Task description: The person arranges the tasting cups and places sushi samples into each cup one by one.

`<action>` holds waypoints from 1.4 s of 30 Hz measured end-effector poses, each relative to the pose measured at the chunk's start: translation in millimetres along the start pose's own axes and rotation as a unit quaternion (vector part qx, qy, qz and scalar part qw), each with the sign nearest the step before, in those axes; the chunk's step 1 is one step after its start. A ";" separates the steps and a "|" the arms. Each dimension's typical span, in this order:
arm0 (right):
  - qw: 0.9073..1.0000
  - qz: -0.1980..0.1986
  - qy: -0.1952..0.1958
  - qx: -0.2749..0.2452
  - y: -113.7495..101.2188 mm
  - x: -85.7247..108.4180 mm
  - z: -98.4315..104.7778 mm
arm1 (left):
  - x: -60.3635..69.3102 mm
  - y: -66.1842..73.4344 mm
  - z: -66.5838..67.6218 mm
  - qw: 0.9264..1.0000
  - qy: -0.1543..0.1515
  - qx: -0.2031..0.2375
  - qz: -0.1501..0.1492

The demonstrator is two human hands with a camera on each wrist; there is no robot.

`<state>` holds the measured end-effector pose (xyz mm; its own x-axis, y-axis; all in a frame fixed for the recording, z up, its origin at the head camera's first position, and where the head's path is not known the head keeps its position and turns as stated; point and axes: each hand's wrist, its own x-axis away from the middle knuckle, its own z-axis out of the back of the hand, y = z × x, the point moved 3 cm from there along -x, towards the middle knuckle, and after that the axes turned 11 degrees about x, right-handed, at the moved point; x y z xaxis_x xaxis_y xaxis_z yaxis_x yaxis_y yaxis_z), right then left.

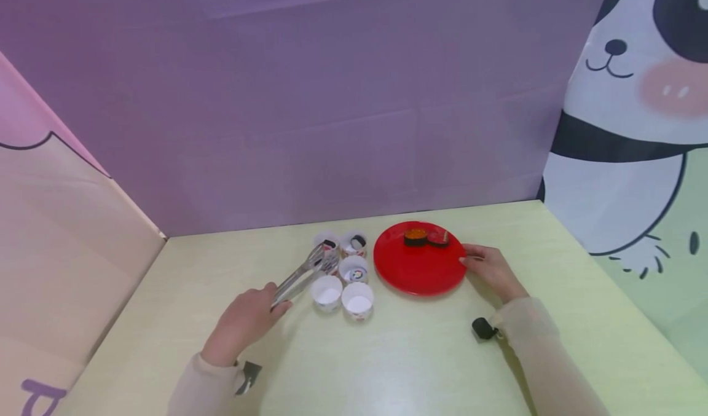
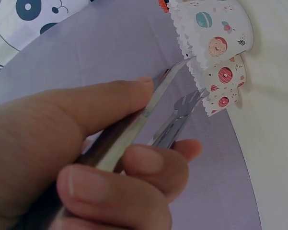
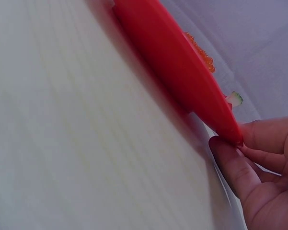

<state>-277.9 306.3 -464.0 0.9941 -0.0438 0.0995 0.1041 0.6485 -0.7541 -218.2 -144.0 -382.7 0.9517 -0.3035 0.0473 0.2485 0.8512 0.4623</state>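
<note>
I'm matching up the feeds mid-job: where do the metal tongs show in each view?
Head: just left of centre, lower half; the metal tongs slant up from the left hand to the white cups.
Left wrist: through the middle, slanting from lower left to upper right.
Right wrist: not in it.
Shared landmark: the purple backdrop, behind the table in the head view and visible in both wrist views.
</note>
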 end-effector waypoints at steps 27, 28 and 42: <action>1.000 0.000 -0.003 -0.006 1.1 0.2 -0.7 | -5.1 21.0 -3.5 1.000 0.012 0.000 -0.014; 1.000 0.001 -0.002 -0.006 1.1 0.3 -0.5 | -6.0 22.5 -4.2 1.000 0.010 0.001 -0.013; 1.000 -0.010 -0.011 -0.011 0.4 0.3 0.6 | -26.0 44.0 -22.7 0.999 -0.003 -0.009 -0.033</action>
<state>-277.6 307.0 -463.9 0.9908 -0.0408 0.1290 0.1257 0.6300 -0.7664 -227.9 -89.0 -383.6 0.9321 -0.3615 0.0237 0.3132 0.8369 0.4489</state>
